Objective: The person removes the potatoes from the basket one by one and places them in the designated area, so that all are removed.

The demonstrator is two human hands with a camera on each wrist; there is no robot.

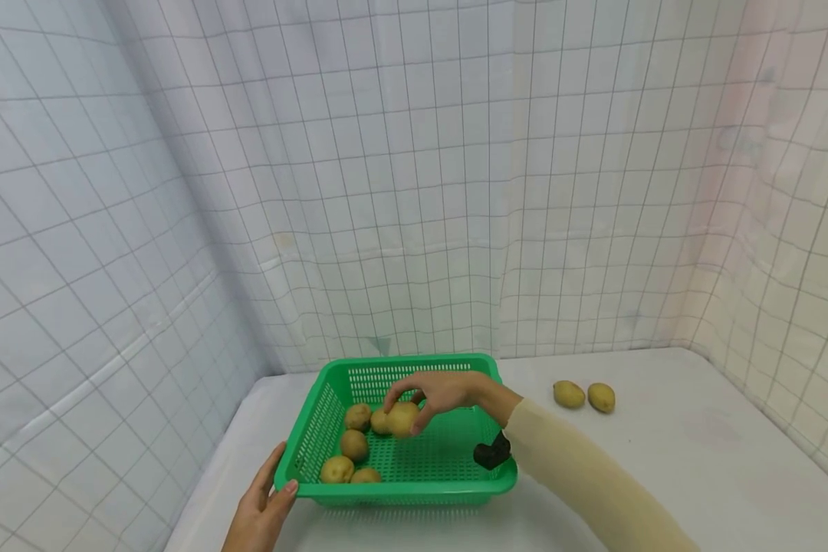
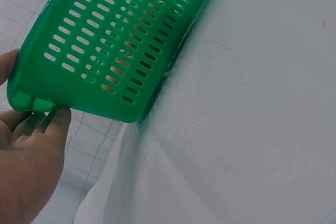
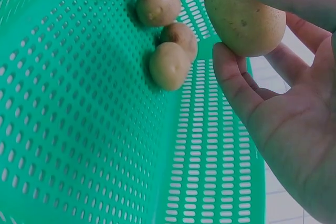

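A green plastic basket [image 1: 400, 491] with slotted walls stands on the white table. My right hand [image 1: 441, 391] is over its inside and holds a potato [image 3: 244, 17] between thumb and fingertips, above the basket floor. Several potatoes [image 1: 354, 445] lie along the basket's left side, one of them just beyond the held potato. At the near left corner my left hand [image 1: 262, 498] grips the basket rim, thumb on the front edge and fingers along the outer side. The left wrist view shows the fingers [image 2: 58, 124] at the rim's underside.
Two more potatoes [image 1: 569, 394] lie side by side on the table, right of the basket. A black object [image 1: 491, 452] shows at the right wrist, overlapping the basket's right side. White grid-patterned sheets [image 1: 414, 192] hang behind and on both sides of the table.
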